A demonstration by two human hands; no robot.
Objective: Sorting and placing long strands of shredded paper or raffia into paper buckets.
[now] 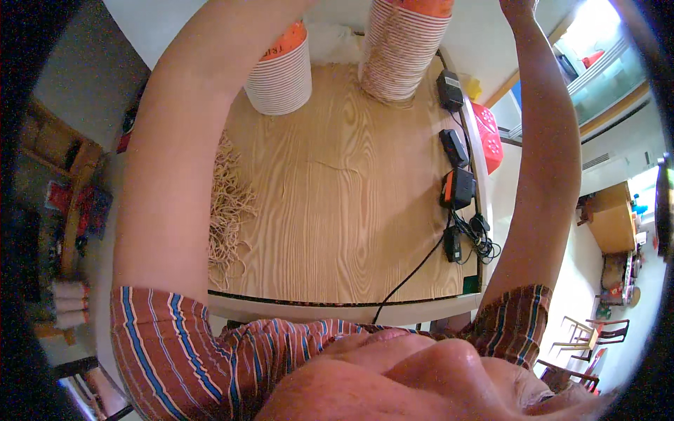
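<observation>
Both my arms reach up past the top edge of the head view. My left hand lies beyond that edge; its forearm passes beside a stack of nested white paper cups (281,81) with an orange top. Only the base of my right hand (519,5) shows at the top edge, its fingers cut off, so its grip is hidden. Between the arms stands a taller stack of nested white cups (401,52), also orange on top, with tan strands over its side. A heap of tan strings (230,207) lies on the table, partly behind my left forearm.
Black power adapters (458,188) and tangled cables (481,238) line the right edge of the wood-grain table (337,231). One cord runs over the front edge. A red perforated plastic container (486,137) is just beyond the right edge. Wooden chairs (597,337) stand farther right.
</observation>
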